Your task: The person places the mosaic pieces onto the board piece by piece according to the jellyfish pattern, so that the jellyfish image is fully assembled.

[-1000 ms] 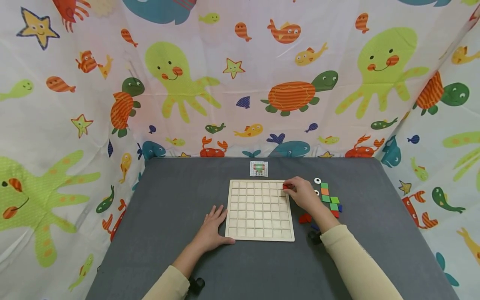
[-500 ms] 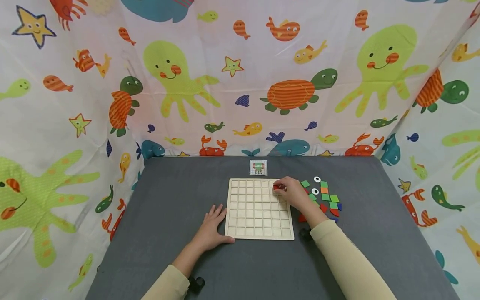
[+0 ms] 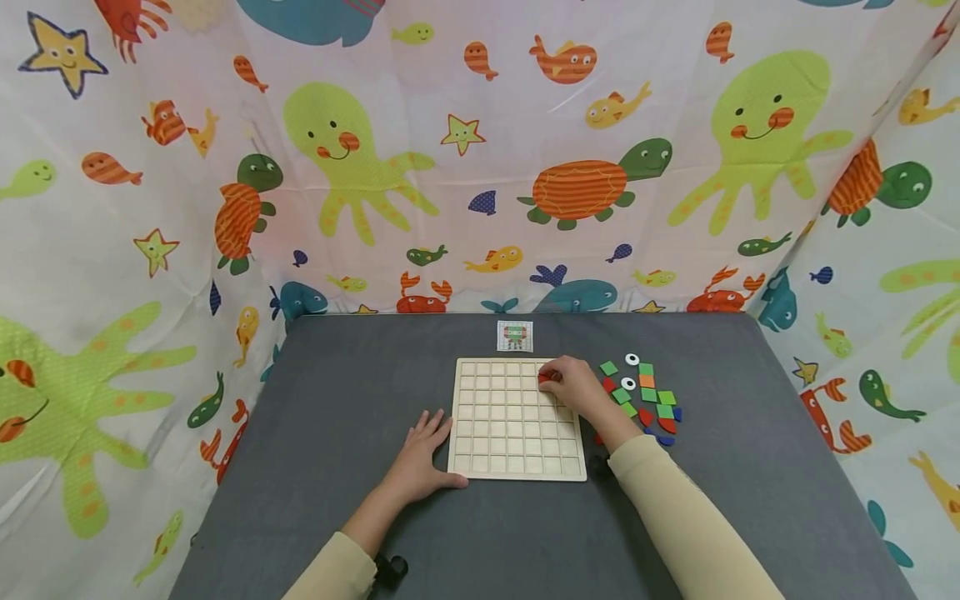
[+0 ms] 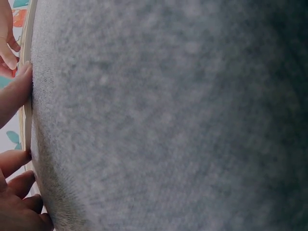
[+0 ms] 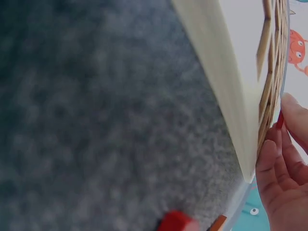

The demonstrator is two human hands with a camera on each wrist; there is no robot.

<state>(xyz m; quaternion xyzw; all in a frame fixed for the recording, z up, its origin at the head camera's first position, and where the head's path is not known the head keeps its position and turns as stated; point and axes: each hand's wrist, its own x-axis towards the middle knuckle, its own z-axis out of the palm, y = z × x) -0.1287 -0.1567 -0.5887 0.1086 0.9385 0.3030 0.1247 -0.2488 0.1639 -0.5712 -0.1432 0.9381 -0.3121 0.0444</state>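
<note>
Head view: the right hand pinches a red piece at the board's far right part, partly hiding its right edge. The left hand, fingers spread, touches the near left corner. Loose pieces lie rightward, a card beyond, on a grey table before a sea-animal curtain.

Left wrist view: the left hand touches the board's rim.

Right wrist view: a blurred red block lies near the board.
</note>
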